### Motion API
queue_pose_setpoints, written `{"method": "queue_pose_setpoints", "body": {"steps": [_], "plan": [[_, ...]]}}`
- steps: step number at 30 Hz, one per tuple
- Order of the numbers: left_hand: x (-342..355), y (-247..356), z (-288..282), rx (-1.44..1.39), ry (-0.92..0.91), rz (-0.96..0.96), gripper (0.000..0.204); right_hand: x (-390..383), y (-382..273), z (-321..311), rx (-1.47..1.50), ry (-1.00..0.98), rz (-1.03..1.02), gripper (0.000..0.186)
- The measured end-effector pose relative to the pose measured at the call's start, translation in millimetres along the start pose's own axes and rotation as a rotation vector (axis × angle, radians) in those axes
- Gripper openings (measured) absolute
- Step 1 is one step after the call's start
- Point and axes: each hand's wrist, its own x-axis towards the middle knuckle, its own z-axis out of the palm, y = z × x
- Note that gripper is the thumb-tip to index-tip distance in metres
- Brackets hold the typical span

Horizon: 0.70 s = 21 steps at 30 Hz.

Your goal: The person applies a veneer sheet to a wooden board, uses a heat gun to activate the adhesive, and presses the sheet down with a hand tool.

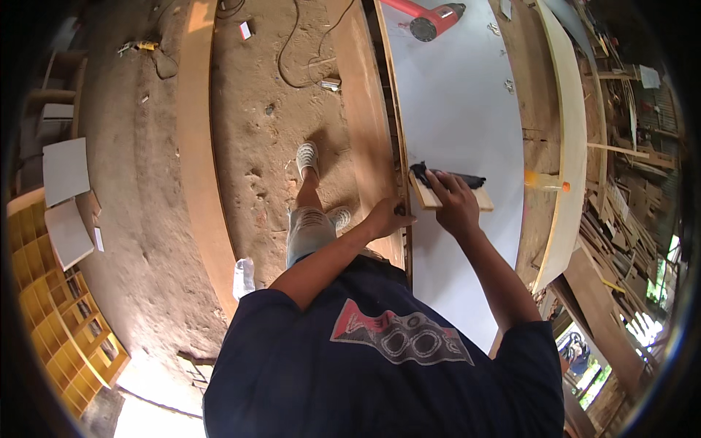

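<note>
My right hand point(454, 202) is over a small flat piece of wood point(426, 195) with a strip of soft-looking black material point(467, 179) along its far side. Its fingers reach onto the black strip and its thumb is hidden. Wood and hand are above a long white panel point(460, 109). At the panel's left wooden edge, my left hand point(389, 217) is closed. Something small and dark shows at its fingers, too little to name.
A red heat-gun-like tool point(432, 20) lies at the panel's far end. Several metal fittings point(509, 86) line its right side. Beyond stands an orange-capped bottle point(548, 182). Long boards point(196, 131) and a cable point(285, 58) lie left, and stacked timber point(624, 233) right.
</note>
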Motion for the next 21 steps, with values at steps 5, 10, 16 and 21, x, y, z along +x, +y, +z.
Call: {"method": "queue_pose_setpoints", "body": {"steps": [5, 10, 16, 21], "plan": [[-5.2, -11.5, 4.0, -0.049, -0.035, 0.0, 0.032, 30.7, 7.0, 4.2, 0.001, 0.057, 0.056, 0.069], [-4.0, -2.3, -1.6, 0.059, 0.002, 0.004, 0.032, 17.0, 5.7, 4.0, 0.011, 0.03, 0.08, 0.07], [-8.9, -16.0, -5.9, 0.145, -0.103, -0.029, 0.042, 30.6, 6.8, 5.7, 0.001, 0.079, 0.153, 0.068], [-15.3, 5.9, -10.6, 0.11, -0.048, -0.041, 0.045, 41.6, 15.3, 5.5, 0.033, 0.102, 0.148, 0.064]]}}
